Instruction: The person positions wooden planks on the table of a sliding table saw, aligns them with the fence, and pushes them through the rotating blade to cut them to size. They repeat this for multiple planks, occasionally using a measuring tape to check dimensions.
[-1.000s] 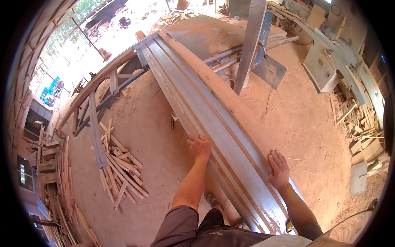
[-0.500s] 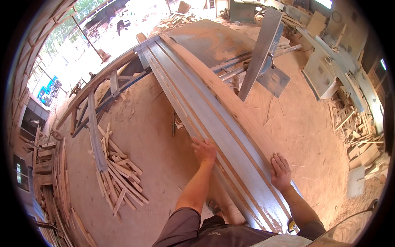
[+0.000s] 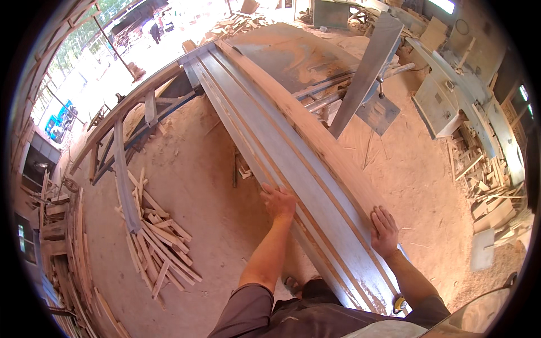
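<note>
A long pale wooden plank (image 3: 313,132) lies along the right side of a long grey metal sliding table (image 3: 293,169), which has brown grooves running lengthwise. My right hand (image 3: 385,231) grips the plank's near end, fingers together over its top; the thumb side is partly hidden. At the table's left edge rests my left hand (image 3: 279,201), its fingers slightly bent and apart, with no loose object visible in it. A yellow and black tape measure (image 3: 399,305) sits on the near end of the table, beside my right forearm.
Right of the plank, a tilted grey metal plate (image 3: 369,73) stands near the machine's flat top (image 3: 293,53). Loose wooden strips (image 3: 160,242) lie on the dusty floor to the left. Scrap wood (image 3: 496,197) piles up at the right, and a person (image 3: 154,31) stands far off.
Both hands keep nearly the same places on the table and plank. The view has shifted slightly, bringing the tape measure more into sight. The distant person's posture has changed.
</note>
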The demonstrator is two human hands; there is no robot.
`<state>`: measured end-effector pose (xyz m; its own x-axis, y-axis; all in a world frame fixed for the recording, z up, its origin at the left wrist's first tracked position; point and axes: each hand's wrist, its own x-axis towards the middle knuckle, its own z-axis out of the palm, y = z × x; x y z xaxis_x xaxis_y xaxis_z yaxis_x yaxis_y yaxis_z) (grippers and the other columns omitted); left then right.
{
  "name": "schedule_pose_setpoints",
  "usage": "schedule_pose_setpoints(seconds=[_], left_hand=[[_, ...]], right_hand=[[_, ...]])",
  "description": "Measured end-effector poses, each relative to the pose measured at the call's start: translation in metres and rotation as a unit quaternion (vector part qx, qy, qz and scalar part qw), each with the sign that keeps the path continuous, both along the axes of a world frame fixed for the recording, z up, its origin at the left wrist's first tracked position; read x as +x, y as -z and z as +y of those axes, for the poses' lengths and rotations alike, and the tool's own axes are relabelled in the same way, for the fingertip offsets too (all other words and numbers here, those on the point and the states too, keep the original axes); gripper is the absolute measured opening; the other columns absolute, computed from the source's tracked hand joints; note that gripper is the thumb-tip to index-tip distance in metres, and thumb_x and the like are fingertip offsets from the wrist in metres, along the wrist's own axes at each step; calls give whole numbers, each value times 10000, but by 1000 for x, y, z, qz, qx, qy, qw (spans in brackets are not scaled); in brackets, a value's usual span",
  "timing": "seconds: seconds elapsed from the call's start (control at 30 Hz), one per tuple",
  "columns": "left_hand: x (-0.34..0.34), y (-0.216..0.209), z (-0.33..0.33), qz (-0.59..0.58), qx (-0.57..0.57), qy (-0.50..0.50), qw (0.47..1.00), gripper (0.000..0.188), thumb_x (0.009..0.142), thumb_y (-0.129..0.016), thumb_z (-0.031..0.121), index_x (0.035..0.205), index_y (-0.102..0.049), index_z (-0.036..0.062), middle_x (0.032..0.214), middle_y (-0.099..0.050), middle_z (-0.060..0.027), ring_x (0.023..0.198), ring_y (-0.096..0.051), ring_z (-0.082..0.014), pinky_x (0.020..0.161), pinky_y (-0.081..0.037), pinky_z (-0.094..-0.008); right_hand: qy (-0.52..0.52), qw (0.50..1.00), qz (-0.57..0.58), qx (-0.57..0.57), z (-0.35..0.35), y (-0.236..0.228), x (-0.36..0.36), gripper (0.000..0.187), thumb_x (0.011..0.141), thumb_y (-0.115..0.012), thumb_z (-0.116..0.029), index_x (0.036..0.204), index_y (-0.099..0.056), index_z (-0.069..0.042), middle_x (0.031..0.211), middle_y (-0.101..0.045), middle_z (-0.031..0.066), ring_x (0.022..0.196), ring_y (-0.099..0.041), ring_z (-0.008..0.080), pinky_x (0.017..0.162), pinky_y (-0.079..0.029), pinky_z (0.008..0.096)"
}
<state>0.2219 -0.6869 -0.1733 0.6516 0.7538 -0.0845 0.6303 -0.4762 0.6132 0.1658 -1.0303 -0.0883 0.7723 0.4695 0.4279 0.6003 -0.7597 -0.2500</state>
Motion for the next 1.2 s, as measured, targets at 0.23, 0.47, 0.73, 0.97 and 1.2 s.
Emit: schedule_pose_setpoints(seconds=[0.23,0.47,0.73,0.97,1.2], left_hand=[[17,-10,15,31,-5,2,999,703,994,-493,331,1510,-212,-54,1318,-433,-304,1097,-602,-490,932,-516,-536],[28,-20,27,41,-14,13,999,700,1007,-473,317,1532,-187,-46,1333,-425,-295,1133,-593,-473,947,-517,-505],[47,-20,43,41,-11,12,999,698,1002,-481,310,1521,-187,-52,1298,-439,-303,1105,-602,-477,942,-517,-510],[66,-5,59,-7,9,1,1000,705,991,-495,283,1515,-183,-71,1303,-431,-356,1113,-589,-517,949,-512,-537],[85,-11,76,-1,-1,8,1000,700,988,-495,263,1506,-188,-93,1335,-407,-386,1127,-583,-526,955,-515,-537]], right_hand=[[4,1000,11,2,13,0,13,484,728,-616,41,1212,-640,38,1357,-613,186,1296,-546,406,1076,-450,509],[0,1000,6,-9,26,-1,29,466,746,-616,23,1210,-640,41,1351,-615,197,1295,-548,406,1074,-450,507],[-1,1000,6,-7,42,-3,48,469,742,-611,26,1210,-639,41,1341,-619,202,1291,-553,404,1073,-450,501],[1,1000,8,-3,58,-3,64,479,737,-616,27,1215,-638,36,1351,-615,193,1301,-548,392,1083,-443,497],[5,1000,5,-8,75,-2,82,464,750,-632,11,1213,-640,36,1348,-619,185,1298,-551,386,1083,-445,491]])
